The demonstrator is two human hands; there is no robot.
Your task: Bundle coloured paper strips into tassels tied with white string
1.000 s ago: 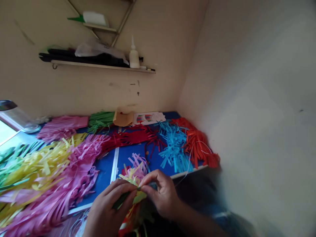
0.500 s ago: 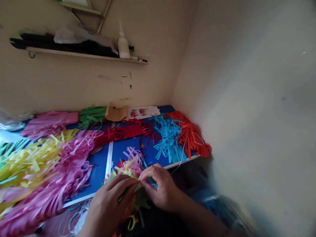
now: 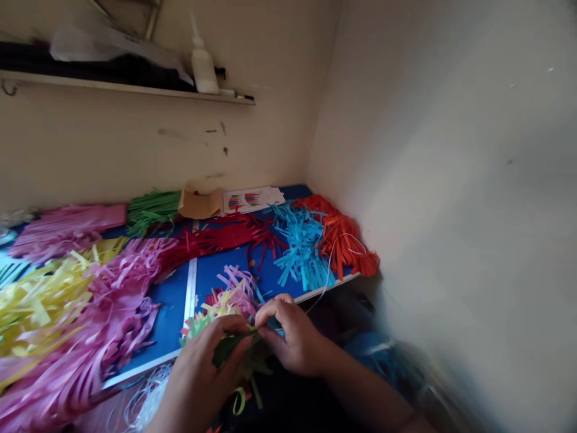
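Observation:
Near the table's front edge my left hand (image 3: 210, 355) is closed on a green paper strip (image 3: 228, 347), thumb below and fingers above. My right hand (image 3: 295, 337) pinches the end of the same strip between thumb and forefinger, its tip touching the left fingertips. Just beyond them, partly hidden by my hands, lies a bunch of fringed paper (image 3: 238, 291) in pink, yellow, light green and red. Curled yellow-green strips (image 3: 240, 400) dangle beneath my hands. A white string (image 3: 331, 264) runs from the orange fringe down toward the right hand; its lower end is hidden.
Pink fringe (image 3: 121, 300), yellow fringe (image 3: 49, 294), dark red fringe (image 3: 220, 236), blue fringe (image 3: 303, 246) and orange fringe (image 3: 345, 240) cover much of the blue table (image 3: 169, 316). A shelf (image 3: 135, 89) above carries a white bottle (image 3: 205, 71). A wall (image 3: 428, 180) bounds the right side.
The view has swung slightly right, so the table and shelf sit further left. My left thumb and fingers have parted a little, showing more of the green strip. Both hands stay together.

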